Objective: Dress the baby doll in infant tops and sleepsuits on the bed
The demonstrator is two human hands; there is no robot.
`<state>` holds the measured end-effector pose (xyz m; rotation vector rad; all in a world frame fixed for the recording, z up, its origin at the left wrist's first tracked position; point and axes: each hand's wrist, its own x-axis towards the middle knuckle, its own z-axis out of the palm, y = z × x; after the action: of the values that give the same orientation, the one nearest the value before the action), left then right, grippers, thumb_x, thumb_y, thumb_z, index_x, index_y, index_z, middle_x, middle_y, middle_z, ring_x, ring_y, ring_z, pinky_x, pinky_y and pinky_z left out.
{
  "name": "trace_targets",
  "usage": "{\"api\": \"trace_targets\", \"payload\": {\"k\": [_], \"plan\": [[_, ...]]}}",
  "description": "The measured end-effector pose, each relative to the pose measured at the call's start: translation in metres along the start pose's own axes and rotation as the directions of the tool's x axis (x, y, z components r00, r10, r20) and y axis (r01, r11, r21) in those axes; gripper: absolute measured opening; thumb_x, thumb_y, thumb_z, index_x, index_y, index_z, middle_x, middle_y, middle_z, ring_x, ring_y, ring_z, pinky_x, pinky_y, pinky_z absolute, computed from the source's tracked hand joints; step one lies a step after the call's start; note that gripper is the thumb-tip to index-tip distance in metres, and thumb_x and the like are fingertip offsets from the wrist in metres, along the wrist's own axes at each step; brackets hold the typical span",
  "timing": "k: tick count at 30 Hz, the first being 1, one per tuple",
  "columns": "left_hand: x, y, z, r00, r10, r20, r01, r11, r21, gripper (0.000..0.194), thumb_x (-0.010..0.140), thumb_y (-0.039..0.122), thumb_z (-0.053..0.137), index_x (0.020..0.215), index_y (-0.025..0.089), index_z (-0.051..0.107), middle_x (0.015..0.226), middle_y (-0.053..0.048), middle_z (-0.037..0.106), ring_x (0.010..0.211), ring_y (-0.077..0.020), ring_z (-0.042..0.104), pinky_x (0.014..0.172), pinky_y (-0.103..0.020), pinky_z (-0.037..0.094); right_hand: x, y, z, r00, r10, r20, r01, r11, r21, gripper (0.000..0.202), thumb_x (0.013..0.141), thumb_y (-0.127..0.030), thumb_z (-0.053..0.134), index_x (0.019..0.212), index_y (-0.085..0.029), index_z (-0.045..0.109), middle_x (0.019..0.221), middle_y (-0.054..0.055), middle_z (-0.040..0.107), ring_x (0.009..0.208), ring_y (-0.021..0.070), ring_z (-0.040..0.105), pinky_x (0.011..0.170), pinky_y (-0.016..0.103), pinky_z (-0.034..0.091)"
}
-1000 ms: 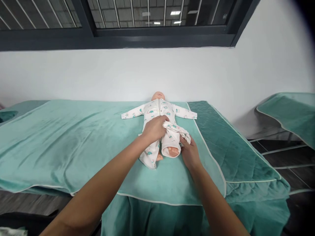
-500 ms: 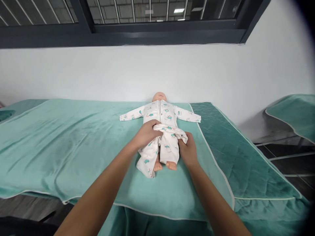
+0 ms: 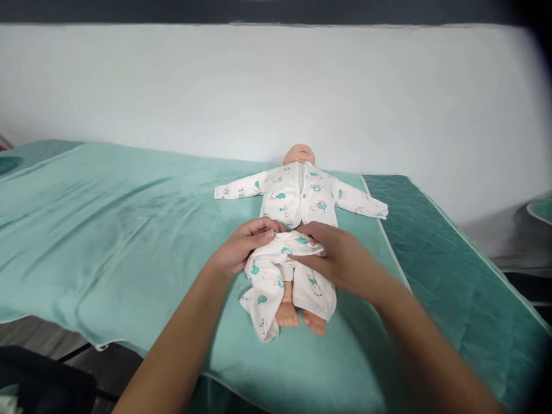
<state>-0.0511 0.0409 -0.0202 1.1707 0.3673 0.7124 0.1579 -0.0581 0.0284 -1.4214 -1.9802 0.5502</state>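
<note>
A baby doll [image 3: 299, 154] lies on its back, arms spread, in a white printed long-sleeved top [image 3: 319, 198]. White printed baby pants [image 3: 267, 270] cover most of its legs, with both bare feet [image 3: 288, 314] showing below. One pant leg lies bunched at the left, with its cuff on the blanket. My left hand [image 3: 248, 244] pinches the waistband on the left side, thumb on top. My right hand [image 3: 336, 253] grips the waistband from the right; its fingertips are partly hidden by the cloth.
A light green blanket [image 3: 129, 230] covers the bed, over a darker quilted cover [image 3: 431, 241] at the right. A white wall [image 3: 215, 92] rises behind the doll's head. A black object [image 3: 43, 379] stands at the lower left beside the bed.
The view has tilted down and come closer. My right hand has moved from beside the doll's hip to over the front of the waistband. My left hand keeps hold of the pants.
</note>
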Motion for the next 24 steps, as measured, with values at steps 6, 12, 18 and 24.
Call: {"api": "trace_targets", "payload": {"k": [6, 12, 18, 24], "plan": [[-0.001, -0.003, 0.0, 0.982, -0.077, -0.174, 0.071, 0.997, -0.039, 0.026, 0.082, 0.036, 0.072, 0.1, 0.017, 0.073, 0.089, -0.003, 0.068, 0.075, -0.0124, 0.06, 0.07, -0.022, 0.045, 0.042, 0.011, -0.018, 0.989, 0.022, 0.149, -0.076, 0.927, 0.368, 0.017, 0.078, -0.032, 0.07, 0.086, -0.021, 0.059, 0.079, -0.002, 0.055, 0.073, 0.0135, 0.05, 0.063, 0.024, 0.038], [-0.005, -0.003, -0.005, 0.982, -0.188, -0.006, 0.188, 0.981, 0.037, 0.041, 0.07, 0.029, 0.082, 0.108, 0.017, 0.071, 0.099, -0.006, 0.07, 0.081, -0.0157, 0.063, 0.07, -0.023, 0.046, 0.037, 0.036, 0.007, 0.995, 0.088, 0.056, -0.104, 0.771, 0.628, 0.018, 0.075, -0.032, 0.07, 0.087, -0.02, 0.062, 0.085, 0.0, 0.059, 0.079, 0.016, 0.054, 0.072, 0.027, 0.042], [-0.006, -0.006, -0.001, 0.992, -0.086, -0.088, 0.084, 0.996, -0.027, 0.041, 0.061, 0.023, 0.086, 0.095, 0.017, 0.065, 0.08, 0.001, 0.066, 0.064, -0.011, 0.059, 0.061, -0.021, 0.044, 0.035, 0.034, 0.008, 0.989, 0.096, 0.11, -0.146, 0.701, 0.698, 0.017, 0.075, -0.03, 0.071, 0.088, -0.021, 0.063, 0.084, -0.003, 0.061, 0.074, 0.0131, 0.054, 0.069, 0.025, 0.041], [0.0, -0.01, 0.004, 0.951, 0.093, -0.296, -0.127, 0.987, -0.097, 0.037, 0.066, 0.03, 0.082, 0.089, 0.019, 0.056, 0.079, 0.002, 0.063, 0.065, -0.0114, 0.059, 0.062, -0.023, 0.047, 0.033, 0.026, 0.003, 0.977, 0.006, 0.213, -0.121, 0.839, 0.53, 0.019, 0.079, -0.029, 0.066, 0.096, -0.023, 0.069, 0.094, -0.001, 0.068, 0.087, 0.0188, 0.06, 0.075, 0.029, 0.046]]}}
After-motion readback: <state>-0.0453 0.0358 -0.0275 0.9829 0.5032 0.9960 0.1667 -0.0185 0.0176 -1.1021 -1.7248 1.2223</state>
